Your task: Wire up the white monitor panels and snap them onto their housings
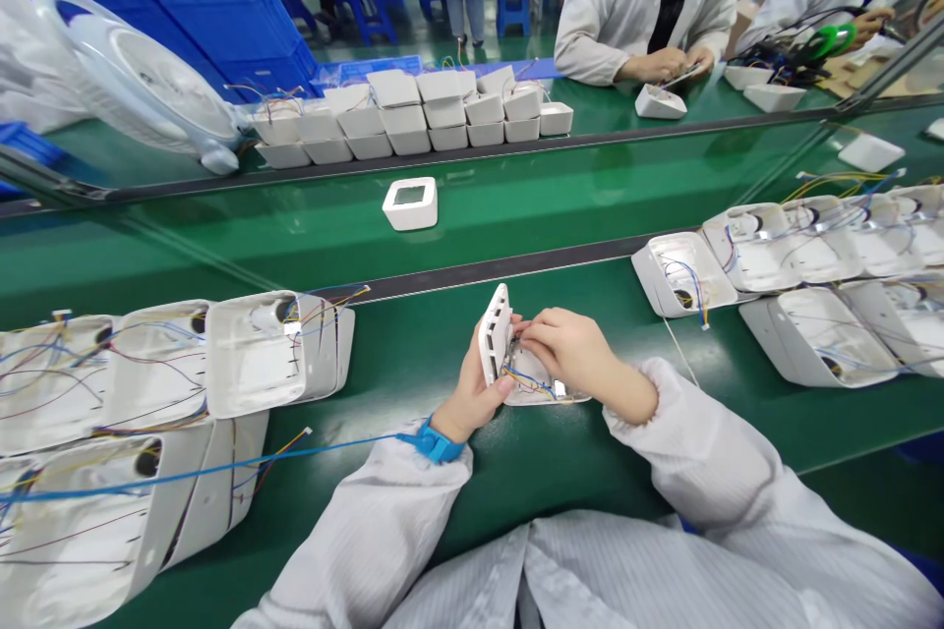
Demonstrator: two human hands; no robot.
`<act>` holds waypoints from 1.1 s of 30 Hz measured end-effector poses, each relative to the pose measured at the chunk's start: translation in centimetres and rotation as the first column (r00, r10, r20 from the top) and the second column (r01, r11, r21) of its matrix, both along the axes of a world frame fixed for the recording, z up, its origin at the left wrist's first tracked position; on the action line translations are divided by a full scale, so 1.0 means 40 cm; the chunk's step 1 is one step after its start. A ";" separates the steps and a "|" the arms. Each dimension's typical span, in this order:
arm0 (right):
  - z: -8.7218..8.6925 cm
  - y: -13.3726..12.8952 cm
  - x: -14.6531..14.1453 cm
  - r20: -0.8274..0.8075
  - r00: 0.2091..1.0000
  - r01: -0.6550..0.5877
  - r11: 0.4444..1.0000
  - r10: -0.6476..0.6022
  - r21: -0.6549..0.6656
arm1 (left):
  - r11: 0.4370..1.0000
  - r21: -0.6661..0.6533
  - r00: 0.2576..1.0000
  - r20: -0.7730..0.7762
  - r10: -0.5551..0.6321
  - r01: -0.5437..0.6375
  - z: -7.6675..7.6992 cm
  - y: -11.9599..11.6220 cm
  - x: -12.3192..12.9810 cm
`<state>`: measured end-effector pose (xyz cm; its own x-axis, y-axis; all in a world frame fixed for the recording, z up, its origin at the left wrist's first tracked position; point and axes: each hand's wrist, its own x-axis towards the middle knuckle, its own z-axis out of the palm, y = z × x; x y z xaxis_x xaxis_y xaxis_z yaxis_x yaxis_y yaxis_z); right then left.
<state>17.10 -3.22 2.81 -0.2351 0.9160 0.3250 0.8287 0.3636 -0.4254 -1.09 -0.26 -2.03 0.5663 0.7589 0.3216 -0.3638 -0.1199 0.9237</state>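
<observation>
My left hand, with a blue strap at its wrist, grips a white slotted panel that stands nearly upright. Behind and right of the panel lies a white housing with blue and yellow wires inside it. My right hand is over the housing, its fingertips pinched together close to the panel's inner side. What those fingertips hold is too small to make out.
Stacked white housings with loose wires stand at the left, and more at the right. A white frame lies on the green strip beyond the dark rail. Across it, a co-worker's hands handle a part. A blue cord runs left from my wrist.
</observation>
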 end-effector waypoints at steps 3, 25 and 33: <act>-0.001 0.001 0.001 0.001 1.000 -0.008 1.000 0.008 -0.002 | 1.000 0.017 1.000 -0.003 0.008 -0.008 0.002 0.001 0.002; 0.003 0.010 0.004 0.044 0.993 -0.115 0.993 0.113 0.029 | 0.998 0.065 0.995 -0.101 -0.017 0.023 0.026 0.002 0.006; 0.000 0.006 -0.008 0.182 0.983 -0.028 1.000 0.028 -0.002 | 0.999 0.053 0.990 -0.138 -0.005 0.012 0.024 0.000 0.007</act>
<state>16.79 -3.00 2.79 -0.3160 0.9080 0.2752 0.8815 0.3882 -0.2686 -0.80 -0.24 -1.07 0.6143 0.7376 0.2802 -0.2345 -0.1684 0.9574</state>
